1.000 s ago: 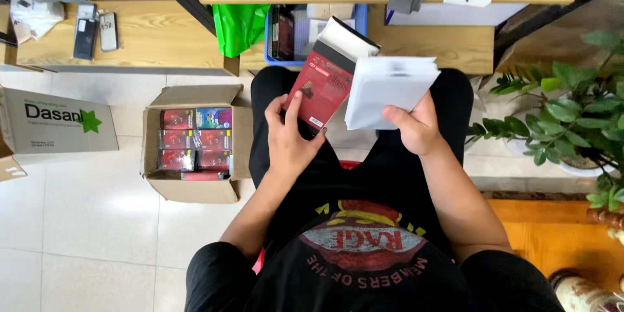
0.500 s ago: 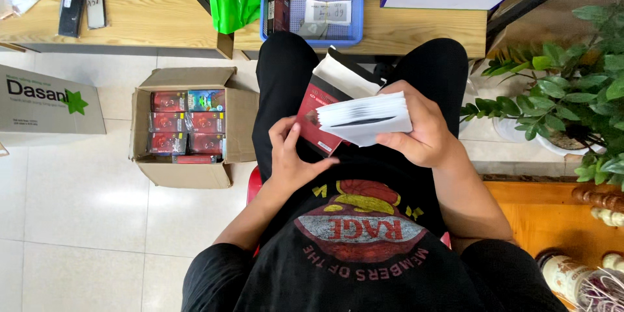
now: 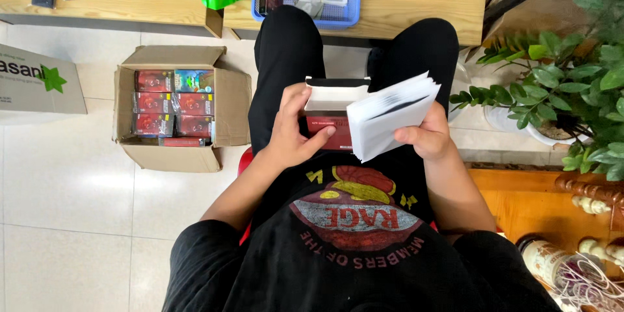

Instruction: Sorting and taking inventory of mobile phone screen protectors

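Head view, hands: the left hand (image 3: 292, 131) is closed around a small red box (image 3: 327, 123) with its white flap open, held over the lap; the right hand (image 3: 426, 135) pinches a stack of white cards (image 3: 390, 116) (fanned slightly), touching the box's right side.
Head view, floor: an open cardboard carton (image 3: 224, 101) holds packed red boxes (image 3: 170, 112); it sits left of the legs.
Head view, surroundings: a blue basket (image 3: 305, 21) on the wooden shelf (image 3: 130, 0); a potted plant (image 3: 565, 84) at right.
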